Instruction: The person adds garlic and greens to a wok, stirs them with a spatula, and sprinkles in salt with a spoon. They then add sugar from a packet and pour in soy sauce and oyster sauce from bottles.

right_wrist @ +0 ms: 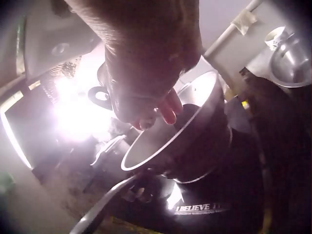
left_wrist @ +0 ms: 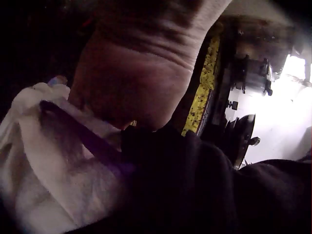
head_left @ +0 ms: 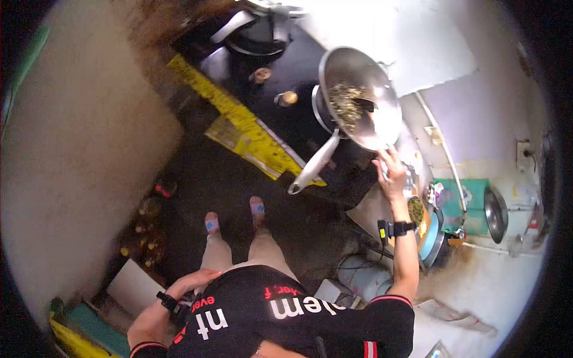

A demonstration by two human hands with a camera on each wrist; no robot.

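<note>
Wok (head_left: 364,95) tilted, handle (head_left: 313,164) pointing toward person.

the right hand (right_wrist: 146,73) hangs over a tilted steel pan (right_wrist: 180,131), fingertips (right_wrist: 168,109) curled just above its rim; a second steel bowl (right_wrist: 292,63) sits upper right.

Shiny metal, dull cloth and worn floor

The wok (head_left: 364,95) is polished metal, glossy inside, with a smooth pale handle (head_left: 314,164); its greens (head_left: 345,102) look dry and rough. The shirt (head_left: 286,316) is matt black cloth, the floor (head_left: 239,179) dark and grimy, and the yellow strip (head_left: 239,119) scuffed.
</note>
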